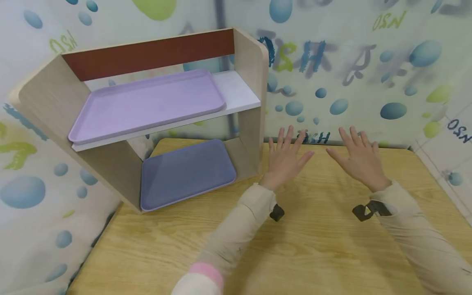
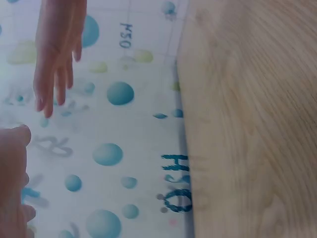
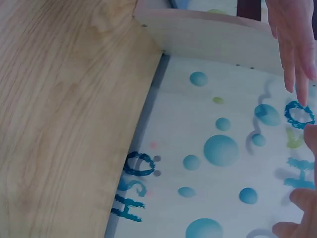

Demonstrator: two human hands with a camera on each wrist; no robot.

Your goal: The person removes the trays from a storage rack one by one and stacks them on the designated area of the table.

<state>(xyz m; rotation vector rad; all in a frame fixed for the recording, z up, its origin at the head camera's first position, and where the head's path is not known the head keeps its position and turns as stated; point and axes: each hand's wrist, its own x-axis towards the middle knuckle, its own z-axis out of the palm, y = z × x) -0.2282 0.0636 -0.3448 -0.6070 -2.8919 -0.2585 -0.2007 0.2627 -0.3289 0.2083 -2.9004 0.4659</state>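
Both hands hover over the wooden table with fingers spread and nothing in them. The left hand [image 1: 284, 162] is just right of a two-tier shelf [image 1: 252, 69], apart from it. Farther right, the right hand [image 1: 360, 159] is held at about the same height, its thumb toward the left one. On the shelf's upper board lies a lilac tray [image 1: 151, 104]; a blue-grey tray [image 1: 188, 174] lies in the lower level. In the left wrist view, the right hand [image 2: 57, 54] shows at the top; the right wrist view shows the left hand [image 3: 294, 42] at upper right.
The shelf stands at the left on the wooden table [image 1: 313, 246], its side panel [image 3: 208, 39] near the back edge. A patterned cloth [image 1: 332, 73] with blue dots and letters hangs behind and at both sides. Dark wrist cameras [image 1: 277, 213] sit below the sleeves.
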